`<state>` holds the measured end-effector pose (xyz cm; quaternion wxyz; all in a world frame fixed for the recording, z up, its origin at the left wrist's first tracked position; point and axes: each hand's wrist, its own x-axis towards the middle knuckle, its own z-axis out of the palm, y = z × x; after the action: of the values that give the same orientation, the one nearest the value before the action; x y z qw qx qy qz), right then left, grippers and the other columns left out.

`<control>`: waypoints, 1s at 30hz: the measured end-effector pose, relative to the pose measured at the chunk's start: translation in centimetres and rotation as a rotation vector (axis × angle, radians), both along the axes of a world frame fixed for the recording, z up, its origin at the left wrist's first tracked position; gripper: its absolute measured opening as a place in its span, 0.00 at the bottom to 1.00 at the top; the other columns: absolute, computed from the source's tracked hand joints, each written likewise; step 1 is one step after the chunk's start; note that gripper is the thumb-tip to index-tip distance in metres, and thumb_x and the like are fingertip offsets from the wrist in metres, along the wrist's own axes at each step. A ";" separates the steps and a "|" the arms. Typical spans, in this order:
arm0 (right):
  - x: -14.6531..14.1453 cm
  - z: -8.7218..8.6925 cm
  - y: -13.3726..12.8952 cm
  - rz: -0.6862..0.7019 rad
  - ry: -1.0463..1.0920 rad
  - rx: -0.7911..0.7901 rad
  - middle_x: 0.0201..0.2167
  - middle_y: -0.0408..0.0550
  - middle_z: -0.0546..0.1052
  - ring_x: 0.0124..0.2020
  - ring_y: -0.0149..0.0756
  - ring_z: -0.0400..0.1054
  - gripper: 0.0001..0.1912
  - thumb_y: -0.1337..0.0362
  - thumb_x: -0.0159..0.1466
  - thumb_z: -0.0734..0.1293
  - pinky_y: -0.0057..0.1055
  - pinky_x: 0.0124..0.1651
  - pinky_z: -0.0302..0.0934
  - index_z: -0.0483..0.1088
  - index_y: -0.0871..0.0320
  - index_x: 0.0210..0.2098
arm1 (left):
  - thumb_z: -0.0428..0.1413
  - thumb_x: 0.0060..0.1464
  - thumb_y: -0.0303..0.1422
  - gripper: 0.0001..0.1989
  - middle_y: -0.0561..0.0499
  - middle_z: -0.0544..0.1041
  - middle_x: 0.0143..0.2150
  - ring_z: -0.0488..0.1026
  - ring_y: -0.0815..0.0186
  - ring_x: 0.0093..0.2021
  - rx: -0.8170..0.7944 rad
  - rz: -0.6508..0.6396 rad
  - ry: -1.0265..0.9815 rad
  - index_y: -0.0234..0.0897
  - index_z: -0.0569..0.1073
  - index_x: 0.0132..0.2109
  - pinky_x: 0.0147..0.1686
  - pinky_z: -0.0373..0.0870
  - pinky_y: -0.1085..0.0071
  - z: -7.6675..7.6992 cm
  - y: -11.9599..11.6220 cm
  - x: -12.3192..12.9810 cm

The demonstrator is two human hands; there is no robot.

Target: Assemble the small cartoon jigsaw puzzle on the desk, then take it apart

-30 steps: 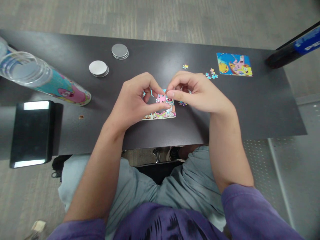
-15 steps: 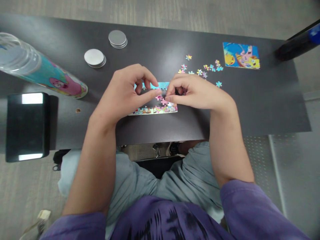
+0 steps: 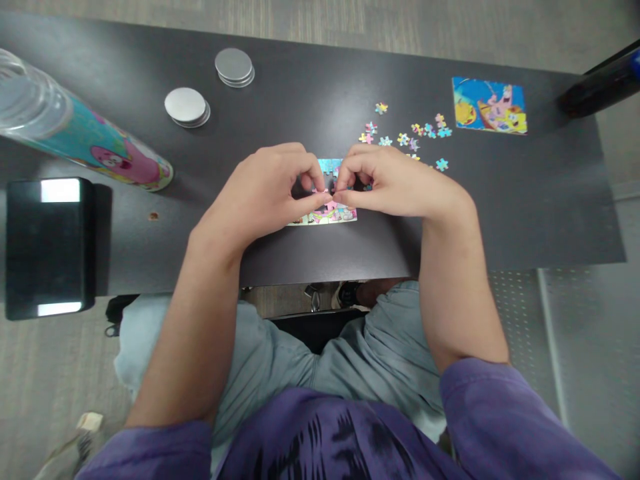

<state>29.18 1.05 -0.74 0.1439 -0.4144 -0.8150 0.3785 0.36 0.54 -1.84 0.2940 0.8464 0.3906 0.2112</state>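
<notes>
A partly assembled jigsaw puzzle (image 3: 345, 214) lies on the dark table, with a blue strip along its far side and a colourful strip along the near side. Over its left part, my left hand (image 3: 280, 183) has thumb and forefinger drawn together at a small pink puzzle piece (image 3: 331, 206). My right hand (image 3: 385, 179) meets it from the other side, thumb and fingers pinched at the same spot. The thumb tips almost touch. Both hands cover much of the puzzle, and the fingers partly hide what is between them.
Several loose puzzle pieces (image 3: 385, 141) are scattered beyond my right hand. A SpongeBob picture card (image 3: 490, 107) lies at the far right, near a dark bottle (image 3: 595, 90). Leftward are stacked discs (image 3: 185, 105), a printed cylinder (image 3: 120, 157) and a black box-like object (image 3: 47, 247).
My left hand has moved right and slightly nearer me, its thumb now close to my right thumb. My right hand has barely moved. The view has shifted slightly.
</notes>
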 end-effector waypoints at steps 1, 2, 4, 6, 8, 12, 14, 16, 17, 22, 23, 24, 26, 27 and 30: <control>-0.1 0.2 -0.1 -0.012 -0.004 -0.012 0.41 0.51 0.79 0.45 0.54 0.72 0.11 0.58 0.71 0.83 0.50 0.52 0.67 0.80 0.48 0.38 | 0.72 0.70 0.39 0.03 0.50 0.88 0.46 0.83 0.53 0.44 0.004 -0.012 -0.008 0.48 0.87 0.45 0.45 0.73 0.55 -0.1 0.0 0.1; -0.2 0.3 -0.1 -0.021 -0.007 -0.022 0.41 0.51 0.78 0.46 0.55 0.72 0.12 0.57 0.71 0.84 0.51 0.52 0.68 0.79 0.47 0.37 | 0.72 0.70 0.38 0.03 0.50 0.88 0.46 0.83 0.53 0.43 0.006 -0.019 -0.015 0.48 0.87 0.44 0.43 0.71 0.54 -0.2 0.0 0.1; -0.3 0.5 -0.1 -0.027 -0.005 -0.030 0.41 0.52 0.78 0.46 0.56 0.73 0.13 0.57 0.70 0.84 0.52 0.53 0.68 0.78 0.47 0.36 | 0.72 0.68 0.37 0.03 0.50 0.88 0.45 0.83 0.53 0.43 0.008 -0.021 -0.018 0.48 0.86 0.44 0.42 0.69 0.54 -0.4 0.0 0.2; -0.2 0.6 0.0 -0.013 -0.001 -0.021 0.41 0.52 0.78 0.45 0.56 0.73 0.13 0.58 0.69 0.84 0.53 0.54 0.68 0.77 0.47 0.36 | 0.72 0.68 0.38 0.03 0.50 0.88 0.45 0.84 0.53 0.44 0.011 -0.014 -0.006 0.49 0.86 0.44 0.42 0.70 0.55 -0.5 0.0 0.3; -0.1 0.6 0.1 -0.005 0.012 0.005 0.40 0.52 0.77 0.44 0.56 0.72 0.12 0.58 0.69 0.83 0.54 0.54 0.67 0.77 0.47 0.36 | 0.72 0.68 0.38 0.03 0.50 0.89 0.45 0.85 0.52 0.45 0.010 -0.013 0.014 0.49 0.87 0.45 0.42 0.71 0.56 -0.6 0.0 0.3; -0.1 0.5 0.2 -0.021 0.016 -0.001 0.38 0.51 0.77 0.46 0.56 0.71 0.15 0.56 0.69 0.85 0.55 0.56 0.69 0.77 0.45 0.35 | 0.71 0.70 0.39 0.03 0.50 0.88 0.45 0.85 0.54 0.44 0.008 -0.008 0.005 0.48 0.88 0.45 0.44 0.72 0.56 -0.4 0.0 0.3; -0.1 0.4 0.2 -0.020 0.027 -0.010 0.38 0.50 0.79 0.46 0.56 0.72 0.15 0.54 0.69 0.87 0.55 0.56 0.69 0.79 0.45 0.36 | 0.69 0.72 0.39 0.05 0.50 0.88 0.45 0.83 0.55 0.43 0.010 0.003 0.004 0.47 0.88 0.45 0.44 0.71 0.57 -0.2 0.0 0.3; -0.2 0.3 0.2 -0.019 0.048 -0.002 0.39 0.50 0.79 0.46 0.55 0.72 0.16 0.53 0.68 0.87 0.54 0.56 0.69 0.79 0.46 0.36 | 0.69 0.73 0.40 0.06 0.51 0.88 0.45 0.81 0.57 0.43 0.008 0.015 0.030 0.46 0.88 0.45 0.45 0.71 0.58 -0.1 0.0 0.2; -0.1 0.3 0.2 -0.022 0.053 0.001 0.39 0.50 0.79 0.46 0.54 0.72 0.15 0.53 0.68 0.87 0.53 0.56 0.68 0.80 0.46 0.36 | 0.69 0.73 0.40 0.06 0.51 0.88 0.45 0.80 0.58 0.43 0.011 0.022 0.039 0.46 0.88 0.46 0.45 0.71 0.59 0.0 0.0 0.1; 1.5 1.6 -0.2 -0.164 0.114 0.078 0.38 0.50 0.81 0.42 0.52 0.72 0.10 0.58 0.74 0.83 0.52 0.51 0.65 0.81 0.46 0.40 | 0.68 0.71 0.41 0.05 0.50 0.88 0.42 0.79 0.55 0.39 0.052 0.065 0.028 0.48 0.88 0.45 0.42 0.71 0.56 -0.4 0.5 -0.4; 2.1 1.9 -0.2 -0.212 0.135 0.106 0.38 0.49 0.81 0.40 0.50 0.71 0.10 0.58 0.74 0.84 0.51 0.49 0.65 0.81 0.46 0.40 | 0.67 0.71 0.41 0.05 0.49 0.88 0.42 0.79 0.55 0.38 0.060 0.074 0.028 0.49 0.88 0.45 0.41 0.70 0.55 -0.5 0.6 -0.5; 2.8 2.1 -0.1 -0.259 0.153 0.137 0.38 0.48 0.81 0.39 0.48 0.70 0.11 0.59 0.74 0.84 0.50 0.48 0.64 0.81 0.46 0.40 | 0.67 0.70 0.40 0.06 0.49 0.88 0.42 0.78 0.55 0.37 0.069 0.082 0.027 0.48 0.88 0.45 0.41 0.70 0.55 -0.6 0.6 -0.6; 4.2 2.4 0.0 -0.352 0.165 0.211 0.36 0.45 0.81 0.35 0.42 0.67 0.13 0.62 0.74 0.86 0.47 0.45 0.64 0.81 0.47 0.39 | 0.66 0.70 0.39 0.06 0.48 0.88 0.42 0.77 0.56 0.36 0.089 0.098 0.017 0.47 0.88 0.45 0.39 0.68 0.55 -0.6 0.7 -0.8; 5.0 2.5 0.2 -0.401 0.161 0.247 0.34 0.44 0.80 0.33 0.39 0.65 0.14 0.63 0.73 0.86 0.45 0.43 0.63 0.80 0.48 0.38 | 0.65 0.70 0.39 0.06 0.48 0.88 0.42 0.77 0.56 0.36 0.096 0.106 0.011 0.47 0.88 0.44 0.39 0.68 0.55 -0.6 0.7 -0.9; 7.4 2.5 0.4 -0.557 0.140 0.332 0.34 0.44 0.81 0.32 0.37 0.63 0.17 0.64 0.74 0.88 0.43 0.41 0.60 0.79 0.49 0.36 | 0.66 0.71 0.40 0.06 0.48 0.87 0.40 0.78 0.56 0.36 0.099 0.120 -0.008 0.46 0.87 0.44 0.39 0.68 0.56 -0.5 0.8 -1.1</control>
<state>36.54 1.44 1.75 0.3633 -0.5651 -0.7091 0.2141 -0.78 1.31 -2.31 0.2401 0.8342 0.4284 0.2507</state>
